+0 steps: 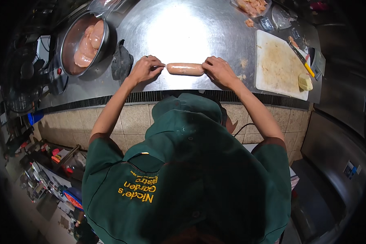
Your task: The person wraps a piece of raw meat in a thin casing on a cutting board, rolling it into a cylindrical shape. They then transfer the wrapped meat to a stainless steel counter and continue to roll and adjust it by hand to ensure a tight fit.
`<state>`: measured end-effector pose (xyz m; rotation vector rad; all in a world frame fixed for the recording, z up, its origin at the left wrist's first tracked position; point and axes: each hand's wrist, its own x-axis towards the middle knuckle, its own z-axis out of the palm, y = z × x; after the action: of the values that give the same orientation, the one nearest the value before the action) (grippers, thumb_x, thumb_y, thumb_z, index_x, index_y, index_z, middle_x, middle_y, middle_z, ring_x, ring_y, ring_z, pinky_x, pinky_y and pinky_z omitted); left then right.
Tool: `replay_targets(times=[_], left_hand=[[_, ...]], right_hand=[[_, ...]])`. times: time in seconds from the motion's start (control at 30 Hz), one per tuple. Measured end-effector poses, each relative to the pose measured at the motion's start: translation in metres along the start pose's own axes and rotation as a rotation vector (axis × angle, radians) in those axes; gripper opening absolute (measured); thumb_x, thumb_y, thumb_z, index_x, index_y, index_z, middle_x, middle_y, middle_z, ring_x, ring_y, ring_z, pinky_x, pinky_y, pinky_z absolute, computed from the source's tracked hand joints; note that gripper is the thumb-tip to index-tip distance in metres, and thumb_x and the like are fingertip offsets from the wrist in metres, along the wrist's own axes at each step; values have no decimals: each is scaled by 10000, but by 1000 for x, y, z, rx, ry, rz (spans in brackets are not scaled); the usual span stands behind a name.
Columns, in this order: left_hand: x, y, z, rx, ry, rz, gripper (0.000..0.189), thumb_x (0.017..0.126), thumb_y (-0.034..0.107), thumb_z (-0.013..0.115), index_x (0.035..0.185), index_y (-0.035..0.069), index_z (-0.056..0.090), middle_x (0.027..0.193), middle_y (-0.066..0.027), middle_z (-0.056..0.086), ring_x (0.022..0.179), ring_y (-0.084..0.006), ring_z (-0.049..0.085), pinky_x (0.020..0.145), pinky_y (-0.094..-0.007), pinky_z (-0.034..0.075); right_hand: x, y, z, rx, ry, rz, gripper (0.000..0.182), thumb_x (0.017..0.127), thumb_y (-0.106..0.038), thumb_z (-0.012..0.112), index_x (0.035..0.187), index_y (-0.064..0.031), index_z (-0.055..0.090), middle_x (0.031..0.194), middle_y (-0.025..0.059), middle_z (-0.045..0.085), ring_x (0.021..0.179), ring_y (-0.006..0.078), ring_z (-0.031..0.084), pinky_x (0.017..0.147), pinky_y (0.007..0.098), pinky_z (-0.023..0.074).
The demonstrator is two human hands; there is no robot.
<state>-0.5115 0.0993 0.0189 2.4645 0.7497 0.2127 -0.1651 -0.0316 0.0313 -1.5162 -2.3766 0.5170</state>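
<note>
A cylindrical roll of pinkish meat in clear plastic film (pixel 185 69) lies crosswise on the stainless steel table (pixel 134 33), near its front edge. At the roll's left end, my left hand (pixel 146 68) pinches the twisted tail of film between thumb and fingers. My right hand (pixel 219 70) grips the roll's right end, and its fingers hide the film there. A crumpled dark cloth (pixel 122 62) lies to the left of my left hand.
At the left, a steel bowl (pixel 67 45) holds raw chicken breasts (pixel 88 45). A stained white cutting board (pixel 274 64) is at the right, with a yellow-handled knife (pixel 302 59) and a pale yellow block (pixel 305 82). Behind it stands a container of meat pieces (pixel 253 6).
</note>
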Motion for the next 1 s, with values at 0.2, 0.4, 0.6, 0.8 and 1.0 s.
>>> replay_targets(times=[0.2, 0.4, 0.6, 0.8, 1.0], left_hand=[[-45, 38, -11, -34, 174, -195, 162, 922, 182, 729, 1012, 81, 818, 1010, -102, 767, 941, -281, 726, 863, -396, 559], [-129, 94, 53, -401, 458, -505, 202, 992, 147, 680, 896, -2, 777, 797, -111, 720, 710, -178, 665, 671, -318, 503], [-222, 131, 172, -648, 406, -961, 379, 1069, 318, 585, 998, 1, 780, 772, -59, 700, 677, -125, 623, 646, -312, 503], [-342, 119, 332, -701, -228, -1296, 573, 1014, 544, 586, 1180, 21, 753, 879, -98, 743, 796, -197, 692, 804, -363, 568], [-364, 199, 374, -950, 112, -1448, 466, 1053, 488, 550, 1168, 84, 753, 820, -28, 700, 727, -144, 643, 683, -325, 526]], right_hand=[[-3, 9, 1, 156, -28, 49, 232, 843, -157, 690, 1044, -46, 653, 1114, 107, 645, 1080, 304, 615, 927, 451, 533], [-30, 2, -7, 152, 195, -1, 409, 776, -168, 704, 1167, -54, 672, 1178, 154, 621, 1138, 347, 595, 959, 465, 521], [-82, -20, -16, 177, 334, 97, 408, 757, -221, 803, 1125, -83, 694, 1222, 161, 589, 1173, 370, 579, 980, 489, 499], [-173, -14, -11, 321, 735, 667, 335, 837, -273, 831, 1112, -102, 744, 1323, 175, 555, 1245, 398, 555, 1050, 498, 455], [-274, -22, -61, 19, 631, 742, 295, 850, -260, 828, 1103, -127, 757, 1290, 164, 578, 1241, 383, 555, 1044, 471, 457]])
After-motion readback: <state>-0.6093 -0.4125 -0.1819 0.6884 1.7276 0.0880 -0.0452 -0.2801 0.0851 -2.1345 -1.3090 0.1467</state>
